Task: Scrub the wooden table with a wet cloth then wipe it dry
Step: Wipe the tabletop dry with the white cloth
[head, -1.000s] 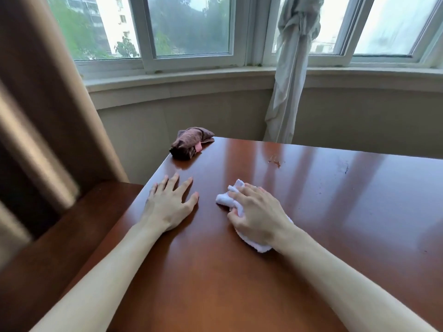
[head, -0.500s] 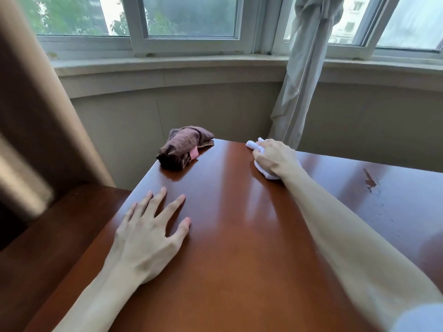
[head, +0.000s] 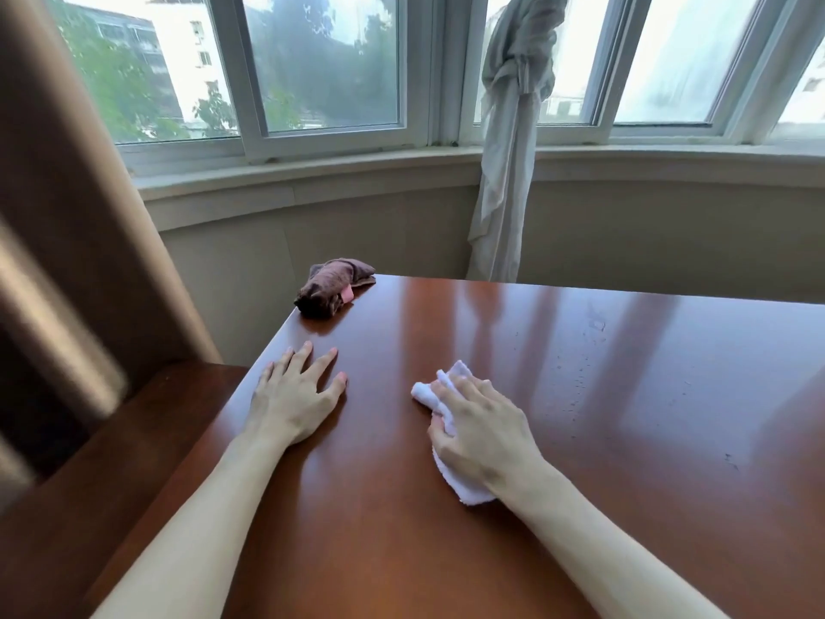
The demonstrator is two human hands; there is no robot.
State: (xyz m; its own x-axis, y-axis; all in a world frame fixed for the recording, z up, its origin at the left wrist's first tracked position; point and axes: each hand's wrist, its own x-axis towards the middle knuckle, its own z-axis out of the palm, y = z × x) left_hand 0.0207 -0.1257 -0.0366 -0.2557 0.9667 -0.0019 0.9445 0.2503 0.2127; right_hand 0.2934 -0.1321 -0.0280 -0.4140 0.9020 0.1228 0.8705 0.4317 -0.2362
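The white cloth (head: 439,406) lies bunched on the wooden table (head: 625,417) a little right of the frame's centre, its long axis running from a rolled end at upper left to a flat corner at lower right beside the wrist. The right hand (head: 484,433) covers its middle, fingers curled over the fabric and pressing it to the glossy top. The left hand (head: 297,395) rests flat on the wood near the table's left edge, fingers spread, well apart from the cloth. There are two cloths in all: the white one and a crumpled brown cloth (head: 332,287) with a pink tag at the table's far left corner. Small droplets speckle the wood to the right. Behind the table hangs one knotted grey curtain (head: 509,172) before the bay window (head: 321,64).
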